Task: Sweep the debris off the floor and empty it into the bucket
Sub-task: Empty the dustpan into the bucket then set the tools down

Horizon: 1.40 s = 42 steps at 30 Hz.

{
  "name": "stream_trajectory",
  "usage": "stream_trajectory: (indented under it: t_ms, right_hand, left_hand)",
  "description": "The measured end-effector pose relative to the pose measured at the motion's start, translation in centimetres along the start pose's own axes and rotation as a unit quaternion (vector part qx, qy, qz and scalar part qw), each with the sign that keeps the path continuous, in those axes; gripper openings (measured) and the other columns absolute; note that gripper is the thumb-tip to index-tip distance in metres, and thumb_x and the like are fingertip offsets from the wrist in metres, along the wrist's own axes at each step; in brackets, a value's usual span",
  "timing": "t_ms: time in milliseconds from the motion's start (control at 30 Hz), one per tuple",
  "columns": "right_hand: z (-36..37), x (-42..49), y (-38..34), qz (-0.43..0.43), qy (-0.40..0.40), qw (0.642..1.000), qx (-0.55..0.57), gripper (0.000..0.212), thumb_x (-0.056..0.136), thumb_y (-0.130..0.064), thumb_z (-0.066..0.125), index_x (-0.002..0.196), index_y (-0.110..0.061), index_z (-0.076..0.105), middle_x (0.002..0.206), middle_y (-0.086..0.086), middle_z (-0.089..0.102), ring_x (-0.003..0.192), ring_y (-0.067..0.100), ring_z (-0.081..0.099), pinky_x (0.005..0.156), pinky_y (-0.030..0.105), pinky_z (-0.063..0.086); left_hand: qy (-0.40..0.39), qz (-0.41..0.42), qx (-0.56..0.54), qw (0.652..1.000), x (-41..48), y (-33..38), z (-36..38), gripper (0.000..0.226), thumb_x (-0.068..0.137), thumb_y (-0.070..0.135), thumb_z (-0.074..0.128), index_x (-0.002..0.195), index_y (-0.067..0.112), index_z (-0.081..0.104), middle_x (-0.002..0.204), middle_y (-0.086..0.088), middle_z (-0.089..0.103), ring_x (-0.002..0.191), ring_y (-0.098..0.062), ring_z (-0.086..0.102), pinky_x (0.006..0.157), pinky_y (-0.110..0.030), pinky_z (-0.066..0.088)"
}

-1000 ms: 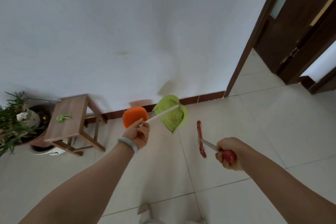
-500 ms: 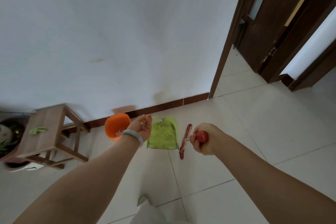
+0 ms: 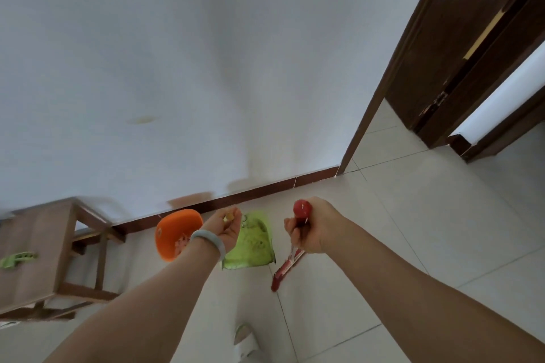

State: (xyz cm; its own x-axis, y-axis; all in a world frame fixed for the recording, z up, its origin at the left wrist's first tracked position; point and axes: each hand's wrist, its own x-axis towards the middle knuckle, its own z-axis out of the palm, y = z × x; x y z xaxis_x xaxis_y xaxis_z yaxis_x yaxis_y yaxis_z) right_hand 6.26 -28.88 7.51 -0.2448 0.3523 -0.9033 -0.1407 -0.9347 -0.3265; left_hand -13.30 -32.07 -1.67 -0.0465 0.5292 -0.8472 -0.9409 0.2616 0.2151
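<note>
While both arms extend forward, the left hand (image 3: 225, 228) is closed around the top of the dustpan handle, and the green dustpan (image 3: 250, 243) sits below it on the tiled floor (image 3: 413, 230). Right hand (image 3: 312, 227) is clenched on the red broom (image 3: 290, 262) handle, its head touching the floor just right of the dustpan. Just left of the dustpan stands the orange bucket (image 3: 172, 233), with debris visible inside. 1 wooden stool (image 3: 44, 250) stands further left.

**Bystanders along the wall**

A wooden stool (image 3: 44, 250) stands at the left against the white wall (image 3: 206, 68), with a small green object (image 3: 16, 258), perhaps a clip, on its seat. A dark brown door frame (image 3: 383, 91) rises at the right. A white slipper (image 3: 244, 342) shows below.
</note>
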Motion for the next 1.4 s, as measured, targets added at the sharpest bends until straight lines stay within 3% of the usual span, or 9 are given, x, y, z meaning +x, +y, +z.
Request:
stream_trajectory:
  t_ms: [133,467,700,867,1000,1133,1233,1400]
  right_hand:
    - [3.7,2.2,-2.8,-0.016,0.014,1.000,0.008,0.017,0.092,-0.019,0.042,0.083,-0.007,0.049,0.065,0.009,0.054,0.031,0.012,0.050,0.033,0.013,0.037]
    - [8.1,5.6,-7.1,-0.002,0.014,1.000,0.020,0.025,0.089,-0.018,0.038,0.069,-0.012,0.051,0.062,0.005,0.052,0.030,0.013,0.050,0.033,0.012,0.035]
    - [8.4,7.0,-10.6,0.007,0.004,1.000,0.004,0.021,0.089,-0.019,0.039,0.073,-0.011,0.050,0.059,0.008,0.055,0.031,0.014,0.050,0.034,0.013,0.037]
    - [8.2,7.7,-13.6,0.011,-0.007,1.000,0.005,0.018,0.089,-0.015,0.036,0.078,-0.010,0.050,0.062,0.009,0.055,0.029,0.015,0.050,0.034,0.013,0.038]
    - [7.7,8.1,-16.0,0.011,-0.023,1.000,0.007,0.019,0.090,-0.017,0.035,0.076,-0.012,0.047,0.063,0.009,0.054,0.029,0.015,0.049,0.034,0.013,0.038]
    - [7.1,8.2,-17.8,-0.003,-0.025,1.000,0.007,0.021,0.091,-0.016,0.032,0.077,-0.012,0.047,0.066,0.010,0.053,0.027,0.016,0.048,0.033,0.014,0.037]
    - [6.6,8.5,-18.5,-0.012,-0.036,0.999,0.017,0.021,0.090,-0.015,0.029,0.078,-0.012,0.046,0.065,0.009,0.052,0.027,0.015,0.048,0.034,0.013,0.038]
    - [6.2,8.8,-19.5,-0.025,-0.042,0.999,-0.003,0.019,0.089,-0.013,0.028,0.079,-0.013,0.044,0.066,0.009,0.051,0.027,0.014,0.047,0.033,0.015,0.036]
  left_hand:
    - [0.015,0.005,0.021,1.000,2.4,3.6,1.7,0.020,0.091,0.001,0.055,0.072,0.000,0.052,0.039,-0.011,0.058,0.033,-0.014,0.060,0.045,-0.022,0.055]
    - [0.045,-0.001,0.022,0.999,7.1,7.9,3.9,0.022,0.093,0.003,0.052,0.072,-0.001,0.050,0.037,-0.011,0.058,0.030,-0.014,0.058,0.036,-0.022,0.052]
    - [0.067,0.001,0.012,0.998,9.3,8.5,5.7,0.023,0.094,0.008,0.053,0.073,-0.001,0.050,0.037,-0.011,0.058,0.030,-0.014,0.058,0.036,-0.022,0.052]
    - [0.083,0.014,-0.001,0.996,10.9,8.8,7.4,0.023,0.095,0.009,0.054,0.076,-0.003,0.051,0.050,-0.013,0.062,0.058,-0.016,0.062,0.032,-0.023,0.050]
    - [0.092,0.021,0.002,0.995,11.4,8.4,8.5,0.022,0.095,0.008,0.052,0.075,-0.002,0.051,0.040,-0.011,0.060,0.035,-0.016,0.061,0.036,-0.024,0.053]
    - [0.104,0.028,0.000,0.994,11.0,8.0,9.5,0.023,0.094,0.002,0.048,0.071,-0.002,0.050,0.041,-0.011,0.058,0.049,-0.016,0.062,0.037,-0.025,0.053]
    - [0.111,0.045,0.001,0.993,10.3,7.4,10.0,0.025,0.094,0.001,0.046,0.070,-0.002,0.048,0.037,-0.011,0.056,0.032,-0.017,0.059,0.039,-0.024,0.054]
    - [0.126,0.057,-0.002,0.990,9.8,6.6,9.9,0.029,0.095,0.003,0.045,0.066,-0.001,0.046,0.034,-0.010,0.054,0.028,-0.018,0.057,0.032,-0.022,0.050]
